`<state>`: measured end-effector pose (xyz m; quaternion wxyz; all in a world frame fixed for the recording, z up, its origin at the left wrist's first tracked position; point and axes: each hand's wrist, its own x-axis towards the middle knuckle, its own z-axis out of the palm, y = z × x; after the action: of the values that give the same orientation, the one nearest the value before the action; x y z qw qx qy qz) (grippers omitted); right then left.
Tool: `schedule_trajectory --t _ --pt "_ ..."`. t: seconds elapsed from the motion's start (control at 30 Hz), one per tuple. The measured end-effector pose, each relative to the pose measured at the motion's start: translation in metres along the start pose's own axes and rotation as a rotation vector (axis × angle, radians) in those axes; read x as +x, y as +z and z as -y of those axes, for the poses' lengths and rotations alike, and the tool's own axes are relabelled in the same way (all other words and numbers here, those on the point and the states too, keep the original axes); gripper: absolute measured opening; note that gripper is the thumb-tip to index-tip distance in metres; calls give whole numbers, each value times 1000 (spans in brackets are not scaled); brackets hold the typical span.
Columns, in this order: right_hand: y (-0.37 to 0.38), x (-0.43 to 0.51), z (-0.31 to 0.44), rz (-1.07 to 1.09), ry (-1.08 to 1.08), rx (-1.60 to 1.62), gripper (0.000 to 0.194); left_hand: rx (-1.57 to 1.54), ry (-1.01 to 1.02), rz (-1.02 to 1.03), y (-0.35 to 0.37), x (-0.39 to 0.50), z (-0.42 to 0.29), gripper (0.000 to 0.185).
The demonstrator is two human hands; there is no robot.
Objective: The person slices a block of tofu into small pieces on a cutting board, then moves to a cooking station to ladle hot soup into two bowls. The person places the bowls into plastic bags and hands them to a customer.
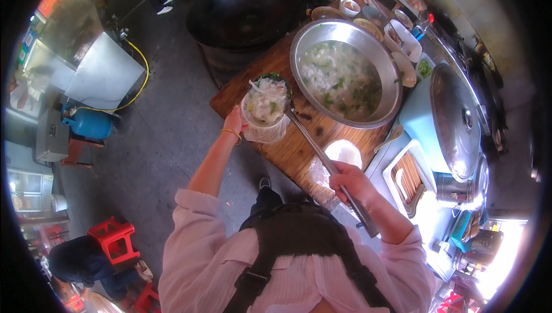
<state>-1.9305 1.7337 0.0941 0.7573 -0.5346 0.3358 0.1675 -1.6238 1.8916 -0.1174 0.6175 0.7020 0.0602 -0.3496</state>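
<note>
My left hand (235, 120) holds a white bowl (264, 124) wrapped in a clear plastic bag (269, 134). My right hand (350, 181) grips the long handle of a metal ladle (312, 145). Its head is at the bowl's far rim, and pale food with green bits fills the bowl and ladle there; where one ends and the other begins is hard to tell. Beyond them a wide steel basin (390, 108) on the wooden table (297, 160) holds pale soup with chopped greens. Near my right hand stands a white container (345, 152) with clear plastic around it.
A large dark wok (246, 15) stands beyond the table. Small bowls and tubs (403, 39), a lidded blue pot (420, 123) and a tray of chopsticks (409, 177) lie right. Left are a blue gas cylinder (91, 123) and red stools (113, 240). Two people are nearby.
</note>
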Motion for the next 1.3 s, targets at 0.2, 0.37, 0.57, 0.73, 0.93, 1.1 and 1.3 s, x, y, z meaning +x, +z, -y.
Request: schedule_trajectory --t 0.2,0.37,0.57,0.73,0.93,1.1,1.3 --pt "9 0 -31 -186 -165 -723 45 -80 113 96 9 -4 6 43" --pt "18 -13 -36 -347 -280 -1092 47 -167 183 78 14 -12 -1 37" --pt "-24 -55 8 -289 -191 -94 37 92 252 71 3 -10 5 36" --pt "-82 -39 22 -620 -338 -329 28 378 443 -134 -10 13 27 38" --pt "-124 1 10 -803 -175 -530 15 454 532 -101 -16 4 32 36" --pt "-132 0 9 -448 -141 98 12 324 557 -85 -10 -12 26 33" --pt "-144 -25 12 236 -114 1039 24 369 572 -56 -9 -12 21 36"
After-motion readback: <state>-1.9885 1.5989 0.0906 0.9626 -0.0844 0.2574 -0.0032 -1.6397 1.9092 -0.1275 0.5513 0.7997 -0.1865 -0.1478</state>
